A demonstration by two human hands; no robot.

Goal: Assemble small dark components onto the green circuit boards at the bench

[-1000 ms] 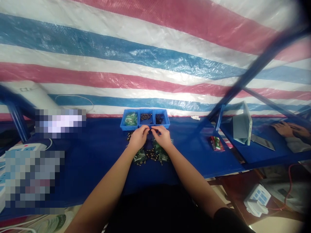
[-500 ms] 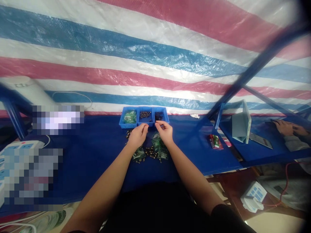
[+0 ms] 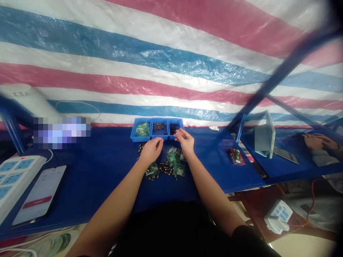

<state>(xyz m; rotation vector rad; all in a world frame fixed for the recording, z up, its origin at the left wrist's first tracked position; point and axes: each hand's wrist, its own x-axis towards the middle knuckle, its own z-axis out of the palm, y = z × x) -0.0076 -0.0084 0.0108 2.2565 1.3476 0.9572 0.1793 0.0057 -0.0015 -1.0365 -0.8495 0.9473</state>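
My left hand (image 3: 152,150) is closed in a pinch just in front of the blue bins; whatever lies between its fingertips is too small to make out. My right hand (image 3: 186,142) reaches to the front of the right bin (image 3: 180,137), its fingers stretched out and slightly apart over small black parts (image 3: 174,128). Small dark and brass-coloured screw-like pieces (image 3: 159,126) lie in the middle bin (image 3: 160,136). Clear greenish packets (image 3: 143,128) fill the left bin (image 3: 133,134). Below my hands are more packets (image 3: 179,170) and loose brass-coloured pieces (image 3: 165,167).
At left are a phone (image 3: 41,192) and a white power strip (image 3: 23,178). A small red box (image 3: 236,156) and a propped tablet (image 3: 265,135) stand to the right. Another person's hands (image 3: 316,141) rest at far right. A striped sheet (image 3: 166,78) hangs behind.
My right hand has moved slightly right and up to the right bin, and its fingers have spread from a pinch. My left hand has stayed nearly still, closed.
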